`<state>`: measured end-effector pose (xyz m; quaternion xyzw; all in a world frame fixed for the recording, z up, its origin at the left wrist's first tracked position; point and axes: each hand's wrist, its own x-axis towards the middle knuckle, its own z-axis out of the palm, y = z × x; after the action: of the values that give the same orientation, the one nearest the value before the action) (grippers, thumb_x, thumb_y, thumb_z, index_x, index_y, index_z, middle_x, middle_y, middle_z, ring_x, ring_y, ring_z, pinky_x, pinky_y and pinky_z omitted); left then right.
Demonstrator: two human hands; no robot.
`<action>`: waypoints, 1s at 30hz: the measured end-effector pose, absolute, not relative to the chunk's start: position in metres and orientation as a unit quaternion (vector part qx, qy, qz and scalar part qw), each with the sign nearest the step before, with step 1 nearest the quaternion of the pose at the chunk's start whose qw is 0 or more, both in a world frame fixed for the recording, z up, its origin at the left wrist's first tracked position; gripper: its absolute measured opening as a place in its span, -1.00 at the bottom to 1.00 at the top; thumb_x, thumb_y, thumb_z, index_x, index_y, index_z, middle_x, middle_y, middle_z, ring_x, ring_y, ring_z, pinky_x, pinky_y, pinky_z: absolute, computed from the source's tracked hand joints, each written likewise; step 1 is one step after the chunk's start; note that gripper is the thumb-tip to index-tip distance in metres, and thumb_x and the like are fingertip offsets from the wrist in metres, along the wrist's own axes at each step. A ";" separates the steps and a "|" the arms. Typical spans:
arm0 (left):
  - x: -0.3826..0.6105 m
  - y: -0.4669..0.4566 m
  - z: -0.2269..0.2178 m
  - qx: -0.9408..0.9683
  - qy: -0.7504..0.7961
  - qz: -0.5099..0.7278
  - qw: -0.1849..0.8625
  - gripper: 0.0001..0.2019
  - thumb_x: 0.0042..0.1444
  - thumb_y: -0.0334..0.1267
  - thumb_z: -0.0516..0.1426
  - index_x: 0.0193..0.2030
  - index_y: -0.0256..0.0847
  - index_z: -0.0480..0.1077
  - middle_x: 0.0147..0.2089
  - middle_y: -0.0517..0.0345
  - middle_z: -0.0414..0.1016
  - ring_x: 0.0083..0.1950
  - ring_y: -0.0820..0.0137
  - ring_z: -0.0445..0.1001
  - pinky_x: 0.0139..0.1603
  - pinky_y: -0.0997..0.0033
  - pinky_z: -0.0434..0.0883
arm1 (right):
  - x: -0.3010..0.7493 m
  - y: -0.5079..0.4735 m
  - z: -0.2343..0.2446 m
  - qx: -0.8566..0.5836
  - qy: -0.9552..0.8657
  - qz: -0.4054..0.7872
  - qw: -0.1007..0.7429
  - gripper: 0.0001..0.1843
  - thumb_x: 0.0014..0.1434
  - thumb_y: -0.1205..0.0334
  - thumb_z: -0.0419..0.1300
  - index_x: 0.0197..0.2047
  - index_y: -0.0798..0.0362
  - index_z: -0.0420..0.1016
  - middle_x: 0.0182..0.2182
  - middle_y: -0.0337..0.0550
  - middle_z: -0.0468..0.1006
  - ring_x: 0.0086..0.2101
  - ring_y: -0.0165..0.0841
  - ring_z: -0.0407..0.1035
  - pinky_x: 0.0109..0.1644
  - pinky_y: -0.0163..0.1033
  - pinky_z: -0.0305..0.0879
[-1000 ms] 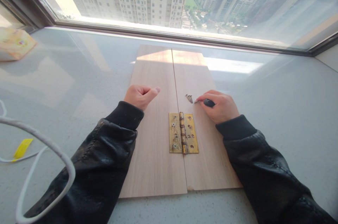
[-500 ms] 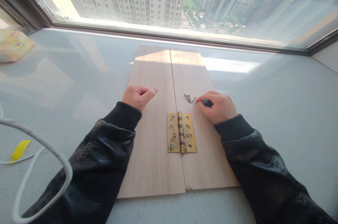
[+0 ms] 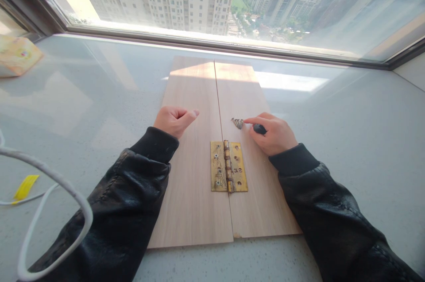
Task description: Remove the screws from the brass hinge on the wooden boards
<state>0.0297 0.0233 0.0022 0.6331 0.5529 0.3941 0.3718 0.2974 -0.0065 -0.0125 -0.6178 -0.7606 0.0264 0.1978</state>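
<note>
- Head view: small cluster of loose screws [image 3: 237, 122] lies on the right board [image 3: 255, 91], just beyond the top edge of the hinge and a little right of the seam between the two boards.
- Right hand [image 3: 274, 133] rests on the same board, just right of the screws. Index finger stretches towards them, its tip at or almost at the nearest one; contact too fine to tell.
- Other fingers of that hand are curled round a dark-handled tool [image 3: 259, 129]. Only a stub of black handle shows under the knuckles; the tip is hidden.
- Left hand [image 3: 172, 120] sits on the left board [image 3: 192, 184], well apart from the screws. Fingers are folded into a loose fist with the thumb sticking out towards the seam; nothing visible in its grasp.
- Brass hinge [image 3: 229, 172] lies flat and open across the seam, one leaf on each board, knuckle along the joint. Several screw heads show in its leaves.
- Both boards lie side by side, long edges touching, on a pale speckled sill [image 3: 348, 149] under a wide window [image 3: 212, 3] overlooking tower blocks.
- Both forearms are in black leather sleeves [image 3: 133, 202] with knit cuffs.
- Far left: a white cable [image 3: 53, 178] loops over the sill, a yellow tag [image 3: 24, 187] near it, and a yellow packet [image 3: 18, 56] lies in the far left corner.
</note>
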 end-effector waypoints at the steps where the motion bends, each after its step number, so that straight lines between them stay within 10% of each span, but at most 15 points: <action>1: 0.030 0.023 0.002 0.634 0.552 0.394 0.372 -0.51 0.03 -0.12 0.13 -0.71 -0.18 -0.10 -0.65 0.36 -0.20 -0.58 0.61 -0.16 -0.51 0.42 -0.18 | 0.297 -0.006 -0.013 -0.616 -0.762 0.026 0.197 -0.67 0.03 0.33 0.12 -0.14 0.00 0.61 -0.29 -0.12 0.55 -0.31 -0.25 0.44 -0.19 -0.12 0.37; 30: 0.030 0.023 0.003 0.633 0.552 0.397 0.370 -0.50 0.02 -0.12 0.13 -0.71 -0.17 -0.10 -0.64 0.35 -0.21 -0.58 0.60 -0.17 -0.51 0.41 -0.19 | 0.293 -0.009 -0.009 -0.576 -0.790 0.045 0.204 -0.62 0.07 0.36 0.12 -0.03 0.03 0.53 -0.10 -0.08 0.55 -0.19 -0.24 0.46 -0.13 -0.12 0.42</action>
<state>0.0297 0.0235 0.0025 0.6328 0.5524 0.3969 0.3699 0.2929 -0.0091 -0.0089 -0.5761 -0.7902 0.0451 0.2041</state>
